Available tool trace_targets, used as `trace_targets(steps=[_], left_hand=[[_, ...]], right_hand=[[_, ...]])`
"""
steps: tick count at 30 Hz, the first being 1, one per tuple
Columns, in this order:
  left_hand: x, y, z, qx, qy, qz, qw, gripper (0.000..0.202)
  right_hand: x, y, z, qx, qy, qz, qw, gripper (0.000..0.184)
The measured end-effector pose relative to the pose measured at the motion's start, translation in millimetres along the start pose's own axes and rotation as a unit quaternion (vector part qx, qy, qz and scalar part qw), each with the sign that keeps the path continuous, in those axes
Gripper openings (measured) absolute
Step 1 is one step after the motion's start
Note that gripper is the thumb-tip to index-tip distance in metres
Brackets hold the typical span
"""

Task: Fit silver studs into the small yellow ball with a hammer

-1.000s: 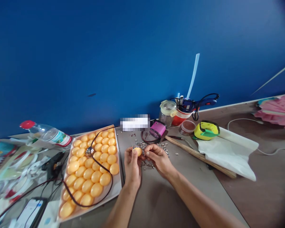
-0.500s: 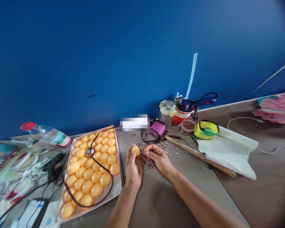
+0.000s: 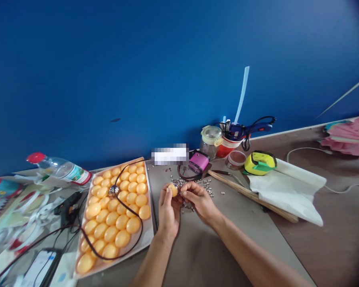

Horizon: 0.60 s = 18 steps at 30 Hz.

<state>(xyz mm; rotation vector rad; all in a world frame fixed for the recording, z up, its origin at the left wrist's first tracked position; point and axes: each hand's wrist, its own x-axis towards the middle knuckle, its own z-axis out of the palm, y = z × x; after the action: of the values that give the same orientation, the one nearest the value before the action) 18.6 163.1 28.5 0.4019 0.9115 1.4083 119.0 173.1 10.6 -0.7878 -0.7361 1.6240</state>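
Note:
My left hand (image 3: 167,209) is closed round a small orange ball (image 3: 173,189), held up at the fingertips. My right hand (image 3: 197,198) pinches something tiny right beside the ball; I cannot make out what. Both hands hover over a scatter of small silver beads (image 3: 208,186) on the grey table (image 3: 197,247). To the left lies a tray (image 3: 148,235) filled with several rows of orange balls, with a black cable (image 3: 128,209) looped across it.
A lying water bottle (image 3: 60,169) and a glue gun (image 3: 67,209) sit left of the tray. Behind the hands are a pink box (image 3: 199,161), a jar (image 3: 211,140), a red cup with tools (image 3: 227,145), a yellow tape measure (image 3: 260,162), a wooden stick (image 3: 251,195) and white paper (image 3: 287,187).
The two hands stay together over the beads with only slight shifts of the fingers. The ball remains in the left hand.

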Motion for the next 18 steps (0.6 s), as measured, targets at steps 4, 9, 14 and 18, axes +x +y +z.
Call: trace_targets(steps=[4,9,14,18], left_hand=[[-0.3,0.3,-0.9,0.007,-0.011,-0.002,1.0,0.036],[0.0,-1.9,-4.6,0.013,-0.017,0.007,1.0,0.029],[0.4,-1.4,-3.9,0.022,-0.002,0.014,1.0,0.026],[1.0,-0.5,-1.6,0.006,0.006,0.004,1.0,0.029]], right_hand=[[-0.7,-1.6,2.2,-0.004,-0.004,-0.001,1.0,0.017],[-1.7,-2.6,4.7,-0.001,-0.01,0.0,1.0,0.017],[-2.6,-2.1,5.4,-0.002,-0.011,0.01,1.0,0.018],[-2.3,-0.8,4.6,-0.013,-0.005,0.011,1.0,0.017]])
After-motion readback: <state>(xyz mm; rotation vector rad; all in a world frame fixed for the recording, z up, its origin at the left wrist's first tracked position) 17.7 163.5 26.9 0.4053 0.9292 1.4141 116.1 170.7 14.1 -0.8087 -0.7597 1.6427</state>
